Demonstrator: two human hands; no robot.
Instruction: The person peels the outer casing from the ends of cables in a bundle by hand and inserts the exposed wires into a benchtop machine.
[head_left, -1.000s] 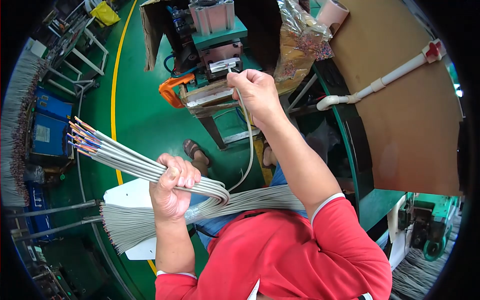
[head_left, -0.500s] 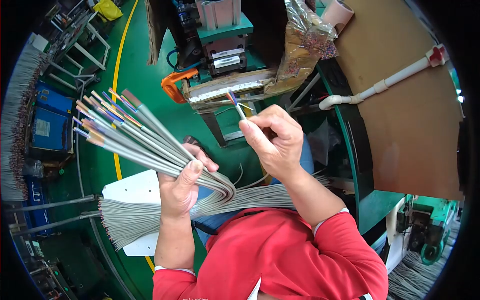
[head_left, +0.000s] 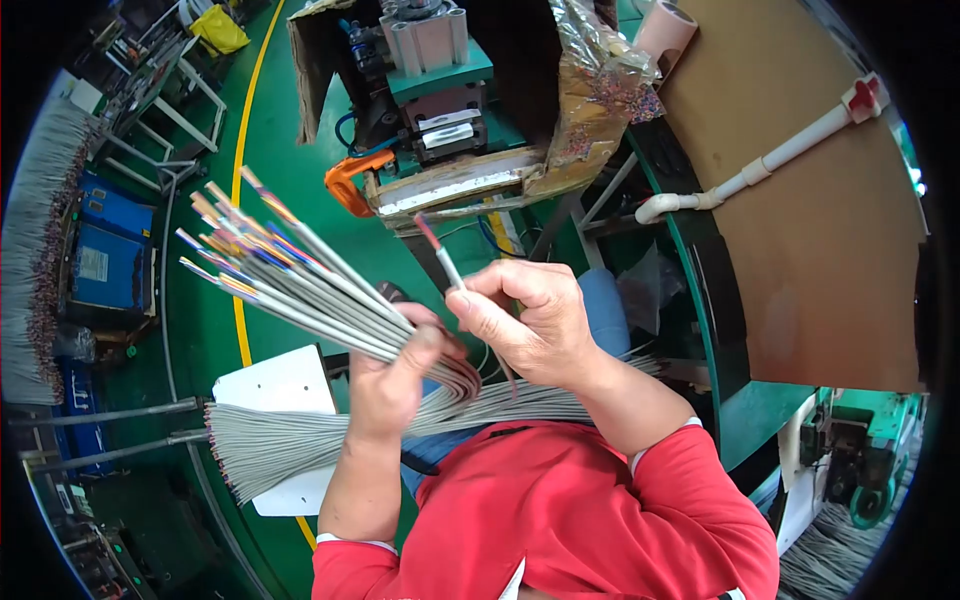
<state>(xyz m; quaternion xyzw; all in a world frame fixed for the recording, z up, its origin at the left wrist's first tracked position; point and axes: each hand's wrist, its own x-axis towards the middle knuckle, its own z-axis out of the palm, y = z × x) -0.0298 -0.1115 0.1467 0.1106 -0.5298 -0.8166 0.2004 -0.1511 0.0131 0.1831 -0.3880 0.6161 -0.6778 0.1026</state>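
Observation:
My left hand (head_left: pixel 395 375) is closed around a bundle of grey cables (head_left: pixel 300 285). Their stripped ends, with coloured inner wires, fan out to the upper left, and the bundle bends back in a loop below the hand. Between thumb and fingers, my right hand (head_left: pixel 525 315) pinches a single grey cable (head_left: pixel 450 268), its stripped reddish tip pointing up and left. A larger bundle of grey cables (head_left: pixel 285 440) lies across my lap, its cut ends over a white board (head_left: pixel 275 385) at the left.
Ahead stands a machine with a metal cylinder (head_left: pixel 430 45) and a worn cardboard surround (head_left: pixel 590 150). An orange handle (head_left: pixel 350 183) sticks out at its left. On the right are a brown panel (head_left: pixel 800 250) and a white pipe (head_left: pixel 770 160). More cables (head_left: pixel 40 250) hang at far left.
My right hand has moved left and down, closer to the bundle, and the tip of its cable now looks reddish and gathered. My left hand has shifted slightly right with the bundle.

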